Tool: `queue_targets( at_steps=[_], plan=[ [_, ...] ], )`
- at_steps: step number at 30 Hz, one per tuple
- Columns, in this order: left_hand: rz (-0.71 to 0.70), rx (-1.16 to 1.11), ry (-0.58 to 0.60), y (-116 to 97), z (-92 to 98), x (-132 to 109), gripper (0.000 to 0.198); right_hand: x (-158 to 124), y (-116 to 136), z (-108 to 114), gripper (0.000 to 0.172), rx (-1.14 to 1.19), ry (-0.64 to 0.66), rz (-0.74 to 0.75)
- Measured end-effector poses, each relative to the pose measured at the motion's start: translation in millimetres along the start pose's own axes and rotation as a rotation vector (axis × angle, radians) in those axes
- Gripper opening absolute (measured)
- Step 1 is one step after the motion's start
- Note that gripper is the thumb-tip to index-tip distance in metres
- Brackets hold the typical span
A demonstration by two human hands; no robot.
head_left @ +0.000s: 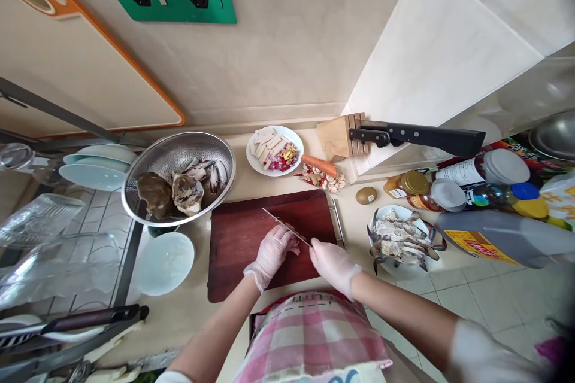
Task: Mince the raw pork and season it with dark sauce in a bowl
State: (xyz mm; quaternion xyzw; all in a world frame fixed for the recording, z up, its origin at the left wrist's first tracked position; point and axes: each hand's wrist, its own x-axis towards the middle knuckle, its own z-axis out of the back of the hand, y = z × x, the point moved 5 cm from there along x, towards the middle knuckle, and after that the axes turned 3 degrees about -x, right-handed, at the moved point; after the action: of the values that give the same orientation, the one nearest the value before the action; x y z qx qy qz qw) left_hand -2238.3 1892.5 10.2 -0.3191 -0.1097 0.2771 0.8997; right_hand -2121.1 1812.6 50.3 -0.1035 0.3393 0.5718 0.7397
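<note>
My right hand (331, 262), in a thin clear glove, is closed round the handle of a knife (285, 226) whose blade slants up to the left over the dark red cutting board (242, 263). My left hand (274, 251), also gloved, rests on the board with fingers curled, pressing down on something small beside the blade that I cannot make out. Left of the board a metal colander (178, 176) holds crab shells and claws. To the right, a plate of cut crab pieces (399, 239) sits on the counter.
A white plate of sliced vegetables (275, 149), a carrot (318, 165), garlic peels and a kiwi (366, 195) lie behind the board. A knife block (341, 134) with a cleaver, bottles and jars stand at the right. Plates and a dish rack fill the left.
</note>
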Motion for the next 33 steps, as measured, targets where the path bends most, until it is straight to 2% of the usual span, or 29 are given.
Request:
queue_targets(
  at_steps=[4, 8, 12, 15, 19, 23, 27, 31, 33],
  plan=[
    [-0.061, 0.136, 0.028, -2, 2.1, -7, 0.017, 16, 9, 0, 0.026, 0.013, -0.07, 0.056],
    [0.039, 0.365, -0.023, 0, 9.4, -22, 0.019, 21, 12, -1, 0.025, 0.011, -0.072, 0.064],
    [0.107, 0.533, 0.152, 2, -1.1, -16, 0.018, 15, 10, 4, 0.025, 0.002, -0.074, 0.084],
    [0.148, 0.491, 0.247, 4, -7.0, -1, 0.024, 4, 2, 12, 0.024, -0.003, -0.067, 0.103],
    [0.22, 0.412, 0.293, 8, -9.0, 4, 0.026, -10, -14, 12, 0.023, -0.003, -0.029, 0.068],
    [0.24, 0.359, 0.256, 9, -10.2, 0, 0.026, -2, -8, 4, 0.026, -0.004, 0.01, 0.03],
    [0.213, 0.352, 0.226, 9, -12.1, -1, 0.028, 7, 2, 11, 0.026, -0.03, 0.008, 0.057],
    [0.193, 0.326, 0.198, 12, -15.2, -4, 0.023, -1, -5, 13, 0.025, -0.047, 0.073, 0.047],
    [0.179, 0.297, 0.162, 13, -15.8, -5, 0.024, -2, -8, 9, 0.026, -0.03, 0.064, 0.028]
  ],
)
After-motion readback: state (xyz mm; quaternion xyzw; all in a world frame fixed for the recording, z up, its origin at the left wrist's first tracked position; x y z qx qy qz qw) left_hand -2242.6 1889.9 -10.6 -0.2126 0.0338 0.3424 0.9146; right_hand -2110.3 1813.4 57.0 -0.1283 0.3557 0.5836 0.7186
